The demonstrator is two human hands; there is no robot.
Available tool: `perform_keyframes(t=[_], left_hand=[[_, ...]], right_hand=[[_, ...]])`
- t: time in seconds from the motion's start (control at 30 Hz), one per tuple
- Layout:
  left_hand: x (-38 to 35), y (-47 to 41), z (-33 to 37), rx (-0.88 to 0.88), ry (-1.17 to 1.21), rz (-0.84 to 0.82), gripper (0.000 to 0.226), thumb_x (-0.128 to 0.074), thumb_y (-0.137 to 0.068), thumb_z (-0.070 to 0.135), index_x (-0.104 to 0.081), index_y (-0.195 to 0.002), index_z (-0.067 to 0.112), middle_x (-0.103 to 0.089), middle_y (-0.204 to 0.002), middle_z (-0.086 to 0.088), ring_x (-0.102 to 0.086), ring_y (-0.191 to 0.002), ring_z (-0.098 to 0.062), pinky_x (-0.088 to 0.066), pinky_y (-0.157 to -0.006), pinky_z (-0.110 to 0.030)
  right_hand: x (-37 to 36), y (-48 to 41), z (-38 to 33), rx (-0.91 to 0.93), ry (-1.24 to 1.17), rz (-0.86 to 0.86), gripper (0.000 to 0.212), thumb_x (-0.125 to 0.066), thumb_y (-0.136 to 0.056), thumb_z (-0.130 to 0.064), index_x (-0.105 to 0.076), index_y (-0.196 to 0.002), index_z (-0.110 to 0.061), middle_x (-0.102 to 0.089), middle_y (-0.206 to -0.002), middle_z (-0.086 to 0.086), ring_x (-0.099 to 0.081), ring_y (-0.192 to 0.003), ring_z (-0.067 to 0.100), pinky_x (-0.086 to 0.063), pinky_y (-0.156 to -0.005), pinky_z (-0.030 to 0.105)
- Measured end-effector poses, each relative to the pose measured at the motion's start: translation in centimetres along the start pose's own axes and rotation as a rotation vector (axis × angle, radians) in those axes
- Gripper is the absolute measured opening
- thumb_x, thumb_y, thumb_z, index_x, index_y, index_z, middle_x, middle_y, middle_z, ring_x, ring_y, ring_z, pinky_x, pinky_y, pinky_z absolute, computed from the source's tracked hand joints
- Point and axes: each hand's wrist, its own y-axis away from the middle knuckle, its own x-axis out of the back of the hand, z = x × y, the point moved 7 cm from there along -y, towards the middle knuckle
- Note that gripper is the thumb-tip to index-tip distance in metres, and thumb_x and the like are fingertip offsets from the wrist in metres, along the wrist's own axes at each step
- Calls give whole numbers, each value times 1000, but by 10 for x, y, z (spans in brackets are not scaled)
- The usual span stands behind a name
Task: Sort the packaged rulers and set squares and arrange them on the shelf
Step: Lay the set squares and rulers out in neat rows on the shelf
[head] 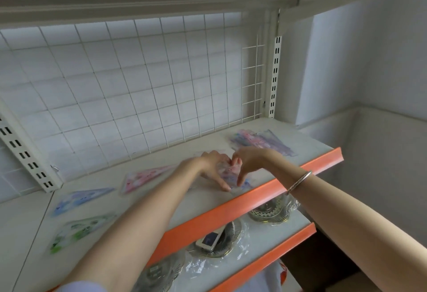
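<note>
Your left hand (213, 168) and right hand (248, 163) meet over a clear packet of purple-and-pink set squares (233, 178) lying flat near the front edge of the shelf (161, 199). Both sets of fingers curl down onto the packet: your left fingertips (225, 187) press its near corner, and your right fingers (240, 179) pinch its right side, so both hands grip the same packet from opposite sides. Whether it is lifted off the shelf board or only pressed against it cannot be told through the blur. A silver bangle (298, 182) sits on your right wrist.

Just beyond your right hand, towards the back right of the shelf, lies a loose pile of packets (261, 142) in pink, blue and purple. To the left of your left forearm, three packaged set squares lie apart from one another in a row running towards you: a pink one (145, 177), then a blue one (80, 200), then a green one (80, 231) nearest the camera.

Behind them stands a white wire grid panel (138, 88). The shelf has an orange front strip (231, 208). On the lower shelf below sit plastic-wrapped metal dishes (270, 213), and a white phone-like object (211, 239) rests in one of them.
</note>
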Motion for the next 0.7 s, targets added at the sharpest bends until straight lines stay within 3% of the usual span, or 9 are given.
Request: perform_keyframes(t=[0.1, 0.23, 0.33, 0.43, 0.57, 0.63, 0.7], left_hand=[[2, -3, 2, 17, -103, -43, 79, -83, -59, 57, -46, -126, 34, -34, -137, -2, -35, -128, -26, -39, -104, -45], [4, -2, 7, -29, -130, -56, 56, -81, -62, 56, -58, -102, 25, -37, -129, 0, -40, -120, -22, -42, -100, -40], [4, -4, 8, -55, -93, -30, 54, -83, -60, 55, -60, -94, 21, -47, -119, 0, -50, -105, -20, -48, -87, -33], [3, -5, 6, -53, -80, -32, 52, -83, -60, 54, -57, -89, 20, -54, -106, 0, -51, -87, -17, -42, -66, -26], [-1, -5, 1, -19, 7, -71, 53, -84, -63, 49, -49, -89, 20, -51, -91, 4, -45, -75, -14, -35, -59, -27], [1, -4, 2, -18, 42, -68, 53, -83, -65, 47, -48, -93, 19, -50, -95, 4, -45, -80, -15, -36, -64, -27], [6, -3, 4, -20, 103, -15, 53, -83, -67, 44, -48, -97, 18, -48, -97, 3, -47, -87, -17, -38, -67, -26]], right_hand=[[-1, 1, 5, -15, -32, 17, 67, -84, -66, -31, -57, -125, -14, -60, -123, 1, -56, -110, 19, -45, -94, 29], [-3, 2, 9, -46, -73, 32, 63, -86, -64, -31, -62, -119, -10, -64, -115, 4, -59, -104, 21, -49, -90, 32], [-7, 0, 10, -71, -85, 20, 65, -87, -60, -36, -66, -113, -5, -67, -116, 8, -61, -107, 24, -50, -93, 36], [-11, -2, 12, -93, -115, 12, 67, -88, -57, -38, -68, -110, -2, -67, -115, 11, -62, -108, 25, -50, -95, 41], [-14, 1, 11, -109, -168, -9, 68, -87, -59, -37, -66, -113, -1, -65, -118, 10, -61, -110, 25, -49, -96, 40], [-12, 3, 11, -112, -188, -17, 65, -86, -63, -32, -63, -116, -2, -65, -117, 10, -62, -104, 25, -51, -88, 37], [-6, 6, 12, -111, -264, 8, 58, -83, -68, -20, -57, -117, -3, -63, -109, 11, -63, -84, 21, -52, -66, 29]])
